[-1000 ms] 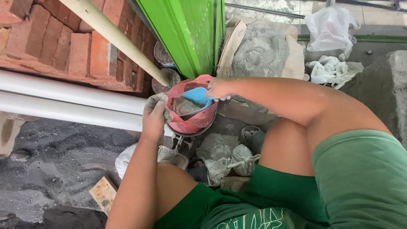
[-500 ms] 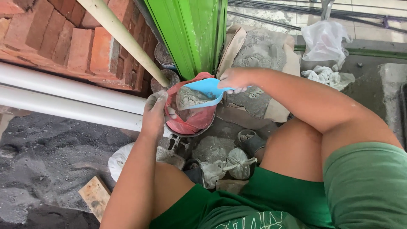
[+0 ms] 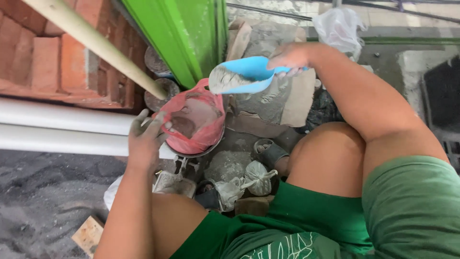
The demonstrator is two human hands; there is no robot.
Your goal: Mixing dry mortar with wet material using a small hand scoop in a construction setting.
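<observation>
Change since earlier frames: scoop lifted out of the bag mouth; now raised above and to the right of it, loaded with grey powder. Left hand unchanged at the bag rim.

Right hand [image 3: 291, 56]: clenched around the handle of the blue scoop [image 3: 242, 74], far right of the bag; forearm runs down to the near right.

Blue scoop: plastic, tilted with its open end to the left; grey powder [image 3: 225, 80] heaped at the front lip. Scoop tip sits just above the far right edge of the bag, apart from it.

Left hand [image 3: 145, 136]: grasping the left rim of the red plastic bag [image 3: 201, 129], fingers [image 3: 155, 122] dusted grey and spread on the edge, holding the mouth open.

Red plastic bag: open, seated in a round metal pan [image 3: 199, 152] on the floor; dark grey powder visible inside. Lies between the two hands, touching the left, below and left of the right.

White pipes [image 3: 62, 127]: two, horizontal, left of the bag, passing behind the left hand.

Brick wall [image 3: 43, 57]: far left, with a pale pole [image 3: 96, 43] slanting across it.

Green post [image 3: 184, 33]: far centre, just beyond the bag.

Small tied clear bags [image 3: 247, 180]: filled with grey powder, on the floor near the bag, between the knees.

White plastic bag [image 3: 340, 26]: far right, well apart.

Green shorts [image 3: 383, 211]: near right.
</observation>
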